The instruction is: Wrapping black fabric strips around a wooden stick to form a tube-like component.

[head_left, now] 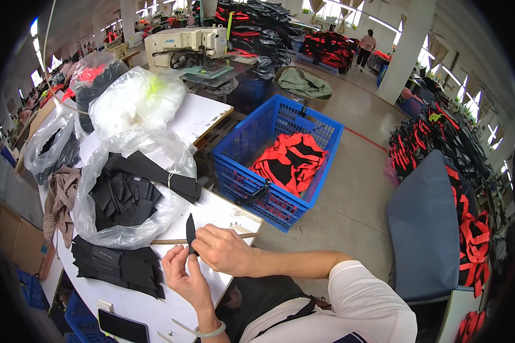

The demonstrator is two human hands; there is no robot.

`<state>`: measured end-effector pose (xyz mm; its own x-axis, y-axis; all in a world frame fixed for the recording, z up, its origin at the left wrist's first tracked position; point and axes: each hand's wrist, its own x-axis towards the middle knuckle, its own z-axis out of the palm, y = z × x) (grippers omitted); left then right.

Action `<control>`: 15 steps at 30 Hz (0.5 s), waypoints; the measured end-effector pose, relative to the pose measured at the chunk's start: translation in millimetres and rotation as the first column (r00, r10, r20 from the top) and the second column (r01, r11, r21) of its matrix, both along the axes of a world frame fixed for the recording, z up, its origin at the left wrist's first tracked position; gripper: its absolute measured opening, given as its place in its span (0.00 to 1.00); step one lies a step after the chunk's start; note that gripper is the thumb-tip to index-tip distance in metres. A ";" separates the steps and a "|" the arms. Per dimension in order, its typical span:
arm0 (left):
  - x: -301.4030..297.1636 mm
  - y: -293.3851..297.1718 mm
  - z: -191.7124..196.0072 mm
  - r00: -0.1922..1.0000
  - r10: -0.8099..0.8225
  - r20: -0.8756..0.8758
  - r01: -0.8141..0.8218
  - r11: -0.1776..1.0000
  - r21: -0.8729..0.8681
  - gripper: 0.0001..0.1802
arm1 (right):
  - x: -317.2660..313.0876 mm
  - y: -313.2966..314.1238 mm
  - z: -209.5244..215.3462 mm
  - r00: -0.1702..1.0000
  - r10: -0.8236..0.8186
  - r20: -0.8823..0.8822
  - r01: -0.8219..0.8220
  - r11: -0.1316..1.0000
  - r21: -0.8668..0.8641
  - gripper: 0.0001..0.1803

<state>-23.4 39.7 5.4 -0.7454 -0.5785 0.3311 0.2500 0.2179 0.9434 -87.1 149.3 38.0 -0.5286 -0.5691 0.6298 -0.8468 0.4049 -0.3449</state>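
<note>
Above the white table point(212, 214), my two hands meet on a small, narrow black fabric piece point(190, 227) standing upright with a pointed top. My left hand point(187, 280) pinches its lower end between thumb and fingers. My right hand point(226, 250) is closed on its right side, fingers curled. A thin brown strip point(174, 241) runs across the table just behind the hands. To the left lies a spread stack of black fabric pieces point(117, 264). Behind it, an open clear plastic bag point(126, 235) holds more black pieces point(123, 197), and a tied black bundle point(180, 182) rests over its edge.
A blue crate point(226, 174) with red and black fabric point(292, 163) stands past the table's right edge. A phone point(123, 327) lies at the near left. Checked cloth point(63, 197) hangs at the left. A sewing machine point(183, 46) stands behind; a grey-blue panel point(420, 228) at right.
</note>
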 end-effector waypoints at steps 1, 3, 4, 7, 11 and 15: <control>-1.6 2.6 -2.2 0.997 0.074 -0.017 -0.076 0.983 -0.166 0.08 | 0.7 0.5 -0.5 1.000 -0.001 0.009 0.001 1.000 0.001 0.06; -0.6 5.6 0.7 0.992 0.121 0.022 -0.114 0.969 -0.221 0.08 | 1.3 0.7 -0.2 1.000 -0.005 0.020 0.005 1.000 0.002 0.06; -0.4 7.5 2.3 0.984 0.171 0.057 -0.149 0.949 -0.278 0.08 | 0.9 -0.3 1.3 1.000 -0.018 -0.008 0.017 0.999 -0.044 0.06; -3.7 16.5 8.1 0.980 0.200 -0.006 -0.193 0.934 -0.300 0.06 | 1.0 -5.3 -1.2 0.999 -0.044 -0.030 0.040 0.990 -0.134 0.06; -4.5 9.0 4.1 0.979 0.205 -0.020 -0.194 0.884 -0.425 0.05 | 0.3 -7.2 -5.0 1.000 0.006 0.007 -0.004 0.980 -0.198 0.06; -7.1 -2.1 -2.1 0.975 0.216 -0.046 -0.195 0.739 -0.645 0.05 | -1.9 -14.9 -32.0 0.810 0.256 0.528 0.039 0.875 -0.483 0.05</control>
<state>-30.5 37.6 3.3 -0.6493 -0.3774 0.6603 0.1019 0.8172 0.5672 -88.9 134.5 6.0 -0.8189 -0.3734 0.4360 -0.4684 -0.0044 -0.8835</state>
